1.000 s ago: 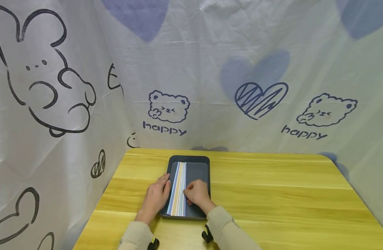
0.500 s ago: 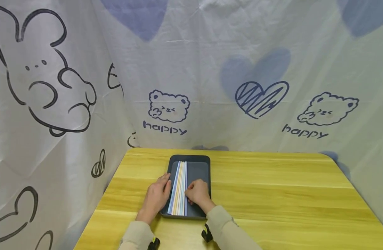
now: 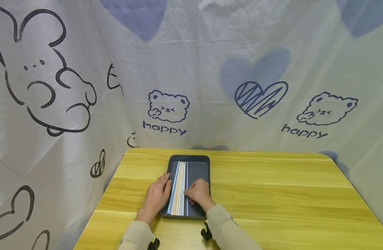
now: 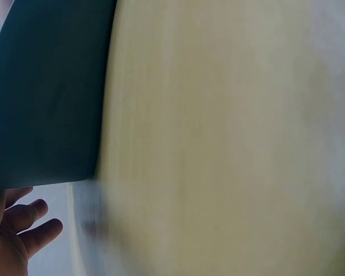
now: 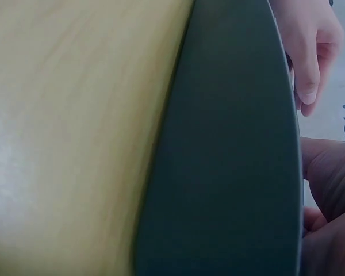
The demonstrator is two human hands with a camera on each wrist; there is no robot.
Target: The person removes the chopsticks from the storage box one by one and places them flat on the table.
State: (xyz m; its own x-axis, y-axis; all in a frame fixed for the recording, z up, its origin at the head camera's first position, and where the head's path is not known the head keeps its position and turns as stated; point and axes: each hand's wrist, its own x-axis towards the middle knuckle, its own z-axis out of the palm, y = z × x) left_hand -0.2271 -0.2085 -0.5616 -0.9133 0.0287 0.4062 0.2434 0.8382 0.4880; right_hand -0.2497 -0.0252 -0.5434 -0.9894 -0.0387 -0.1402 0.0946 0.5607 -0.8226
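In the head view, a dark tray [image 3: 197, 168] lies at 6 o'clock on the yellow wooden table [image 3: 273, 187]. Slim pastel sticks [image 3: 178, 187], blue, yellow and white, lie inside toward its 9 o'clock side, close together at the far end and fanning at the near one. A dark blue stick [image 3: 187, 173] stands slightly apart at their 3 o'clock edge. The left hand [image 3: 156, 195] rests against the tray's 9 o'clock rim. The right hand [image 3: 197, 191] has curled fingers touching the sticks; I cannot tell whether they pinch one.

In the left wrist view, the left hand's fingers spread loosely at 8 o'clock.

In the right wrist view, the right hand, at 4 o'clock, is partly hidden behind the tray.
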